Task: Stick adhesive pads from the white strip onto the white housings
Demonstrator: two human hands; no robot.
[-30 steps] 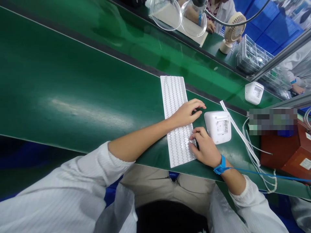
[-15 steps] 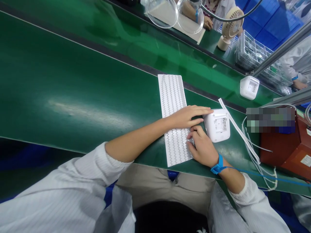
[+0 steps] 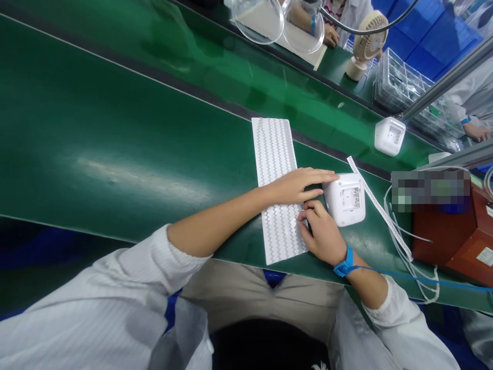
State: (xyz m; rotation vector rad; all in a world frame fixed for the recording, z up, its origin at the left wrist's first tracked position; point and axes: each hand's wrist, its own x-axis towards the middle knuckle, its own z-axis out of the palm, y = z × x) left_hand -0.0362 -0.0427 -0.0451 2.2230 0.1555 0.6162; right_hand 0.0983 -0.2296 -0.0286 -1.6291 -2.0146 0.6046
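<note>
White box (image 3: 344, 199): on green desk (image 3: 115, 128), just right of sticker sheet (image 3: 275, 169). Left hand (image 3: 296, 185): flat, fingers spread, tips touching box. Right hand (image 3: 321, 231): grip curled on sheet edge, pinch unclear; peel slowly, sheet pinned flat.

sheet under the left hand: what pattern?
White sheet with rows of grey zigzag lines, clearest in the head view beyond the left hand.

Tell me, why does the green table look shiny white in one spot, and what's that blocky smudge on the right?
In the head view, lamp glare smears a pale streak on the green table, left of the left hand. The blocky patch is a pixelated blur over something beside the white box. Straight edges slant and bend, so the lens distorts.
</note>
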